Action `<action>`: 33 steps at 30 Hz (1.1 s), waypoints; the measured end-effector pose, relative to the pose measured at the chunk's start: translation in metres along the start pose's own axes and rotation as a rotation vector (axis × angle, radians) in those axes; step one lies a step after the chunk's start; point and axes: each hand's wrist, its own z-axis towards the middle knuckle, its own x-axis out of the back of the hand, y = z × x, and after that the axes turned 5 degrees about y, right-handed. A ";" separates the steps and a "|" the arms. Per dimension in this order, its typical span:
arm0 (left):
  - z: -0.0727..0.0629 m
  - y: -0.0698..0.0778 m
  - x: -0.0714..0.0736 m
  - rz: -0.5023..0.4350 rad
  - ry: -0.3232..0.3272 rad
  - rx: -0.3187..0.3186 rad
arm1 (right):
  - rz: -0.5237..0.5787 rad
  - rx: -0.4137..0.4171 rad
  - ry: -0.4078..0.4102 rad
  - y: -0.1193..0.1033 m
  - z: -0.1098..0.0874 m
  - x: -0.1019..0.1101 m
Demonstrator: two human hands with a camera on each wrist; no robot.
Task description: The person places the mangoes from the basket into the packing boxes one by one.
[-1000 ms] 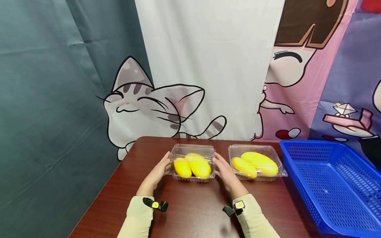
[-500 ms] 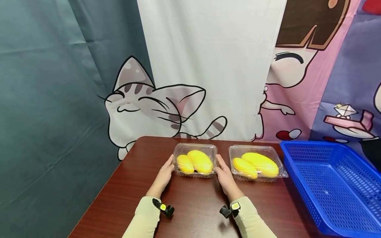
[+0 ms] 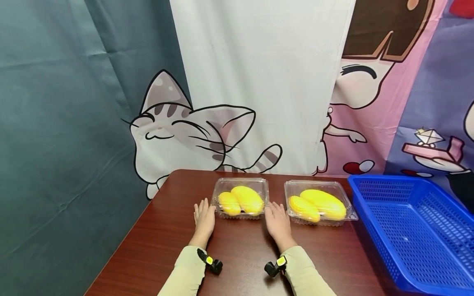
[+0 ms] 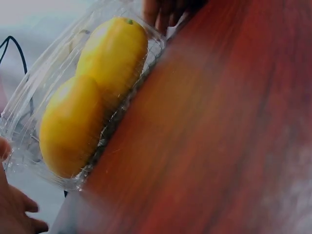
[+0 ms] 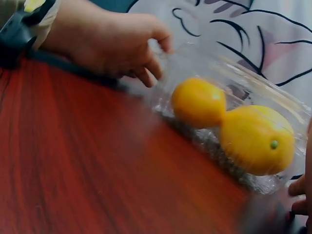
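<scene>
A lidded clear plastic clamshell box (image 3: 237, 182) lies on the table, holding two yellow mangoes (image 3: 249, 200). By its front left corner is my left hand (image 3: 204, 218), fingers loose and parted. My right hand (image 3: 277, 222) is at the front right corner, fingers pointing forward, fingertips close to the box's edge. Neither hand grips the box. In the left wrist view the mangoes (image 4: 113, 58) show through the clear side, with the hands at either end. The right wrist view has my left hand (image 5: 114, 46) with fingers slightly bent beside the box.
A second clear box (image 3: 292, 186) with yellow mangoes (image 3: 322, 203) stands to the right. Beyond it, at the right edge, is a blue plastic basket (image 3: 379, 246). The brown table (image 3: 237, 255) ends at a printed curtain (image 3: 259, 82).
The first box shifted slightly back and right, its mangoes settling side by side, then slightly left. My hands have come off its sides and drawn back to its front corners.
</scene>
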 end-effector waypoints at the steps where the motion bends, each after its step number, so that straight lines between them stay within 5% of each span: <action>1: 0.000 0.000 0.000 0.041 -0.015 0.004 | -0.036 0.002 0.001 -0.002 -0.001 -0.001; 5: -0.001 0.002 0.002 0.150 -0.097 -0.042 | -0.081 -0.017 -0.007 -0.006 -0.003 -0.005; 7: -0.001 0.003 0.002 0.125 -0.114 -0.038 | -0.088 -0.022 -0.006 -0.008 -0.002 -0.007; 22: -0.001 0.000 0.000 0.139 -0.094 -0.040 | -0.057 -0.014 0.042 -0.006 -0.005 -0.012; 28: 0.006 0.006 0.006 0.040 -0.066 0.028 | 0.103 -0.012 0.062 -0.013 -0.001 -0.012; 33: 0.011 0.031 0.027 0.043 0.013 -0.001 | 0.236 0.060 0.035 -0.047 0.000 0.009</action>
